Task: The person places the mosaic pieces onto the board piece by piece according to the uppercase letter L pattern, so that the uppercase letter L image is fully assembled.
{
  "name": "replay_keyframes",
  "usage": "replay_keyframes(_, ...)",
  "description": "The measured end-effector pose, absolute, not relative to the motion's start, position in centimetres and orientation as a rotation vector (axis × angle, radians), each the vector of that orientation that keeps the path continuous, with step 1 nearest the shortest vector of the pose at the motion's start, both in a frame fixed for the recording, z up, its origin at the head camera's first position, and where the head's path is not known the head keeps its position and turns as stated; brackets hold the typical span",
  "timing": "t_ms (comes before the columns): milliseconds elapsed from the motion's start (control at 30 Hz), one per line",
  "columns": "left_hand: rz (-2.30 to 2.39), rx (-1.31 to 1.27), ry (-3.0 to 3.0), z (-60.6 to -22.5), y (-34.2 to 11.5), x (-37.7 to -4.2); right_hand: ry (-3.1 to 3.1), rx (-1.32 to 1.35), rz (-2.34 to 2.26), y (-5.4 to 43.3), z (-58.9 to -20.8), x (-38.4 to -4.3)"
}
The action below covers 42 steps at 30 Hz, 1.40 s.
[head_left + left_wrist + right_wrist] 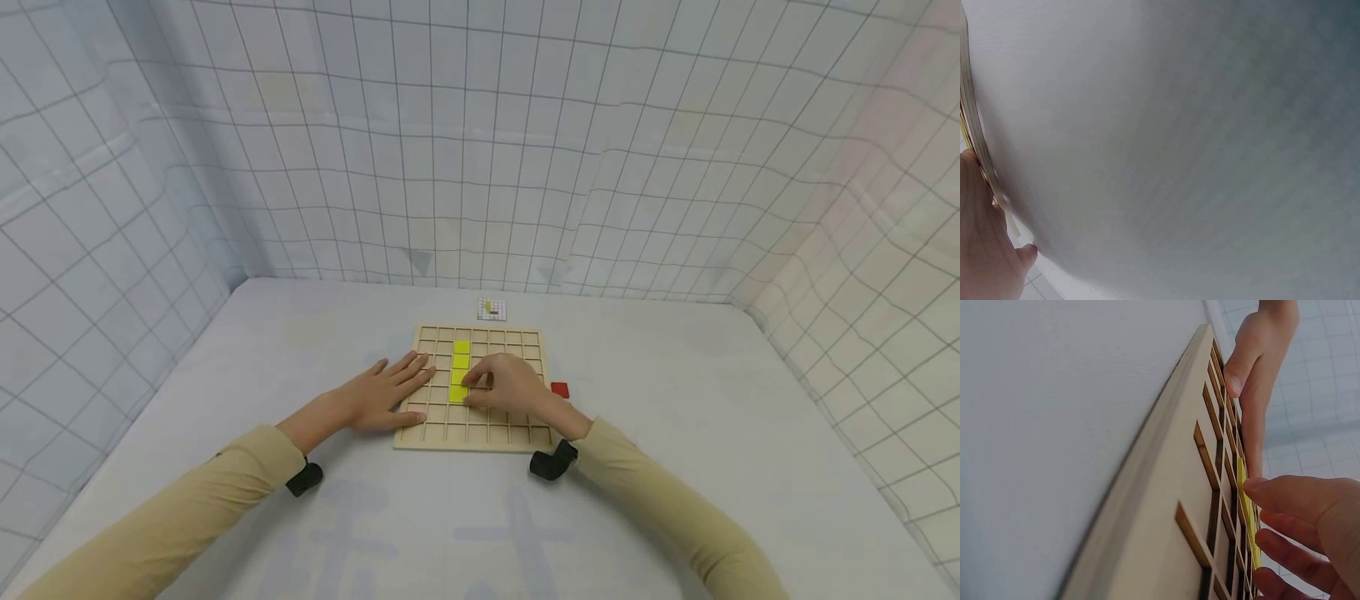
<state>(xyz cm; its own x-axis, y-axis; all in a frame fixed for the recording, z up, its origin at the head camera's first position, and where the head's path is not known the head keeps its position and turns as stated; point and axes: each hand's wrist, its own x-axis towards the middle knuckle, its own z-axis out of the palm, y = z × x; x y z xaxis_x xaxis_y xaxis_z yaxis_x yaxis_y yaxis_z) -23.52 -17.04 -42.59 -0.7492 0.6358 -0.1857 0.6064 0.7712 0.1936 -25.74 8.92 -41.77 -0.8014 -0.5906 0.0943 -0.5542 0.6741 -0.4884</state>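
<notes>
A square wooden grid board [510, 435] lies on the table, with several yellow tiles [461, 362] in one column left of its middle. My left hand [382, 395] rests on the board's left side, fingers spread and straight. From the right, my right hand [512, 385] reaches over the board. Its thumb and forefinger are bent and pinch the nearest yellow tile [457, 394] of the column. In the right wrist view the thumb [1259, 486] meets the yellow edge low in the grid. The left wrist view shows only part of the left hand [985, 231] beside the board's edge.
A red tile [560, 389] lies on the table just right of the board. Behind the board is a small card [492, 309] printed with a coloured grid. Sheets with a grid pattern [480, 167] hang at the back and on both sides of the white table [660, 392].
</notes>
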Motion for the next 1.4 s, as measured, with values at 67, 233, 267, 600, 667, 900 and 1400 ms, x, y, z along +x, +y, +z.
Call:
replay_keyframes(67,0.182,0.968,2.724,-42.6,-17.0,-23.5,2.814,-0.951,-0.807,9.3,-41.6,-25.7)
replay_keyframes(233,0.164,0.963,2.728,-42.6,-17.1,-23.6,2.841,-0.941,-0.83,10.6,-41.0,-26.0)
replay_keyframes(267,0.156,0.963,2.73,-42.6,-17.1,-23.6,2.844,-0.947,-0.842,11.0,-40.9,-26.0)
replay_keyframes(600,0.17,0.964,2.723,-42.7,-17.1,-23.5,2.891,-0.906,-0.841,14.4,-39.3,-26.1)
replay_keyframes(667,0.177,0.968,2.725,-42.7,-17.1,-23.5,2.905,-0.875,-0.831,15.2,-39.2,-26.1)
replay_keyframes(900,0.162,0.948,2.719,-43.0,-17.1,-23.6,2.929,-0.825,-0.783,17.9,-39.7,-26.3)
replay_keyframes(1400,0.165,0.962,2.724,-42.5,-17.2,-23.5,2.915,-0.807,-0.726,22.6,-41.3,-26.1)
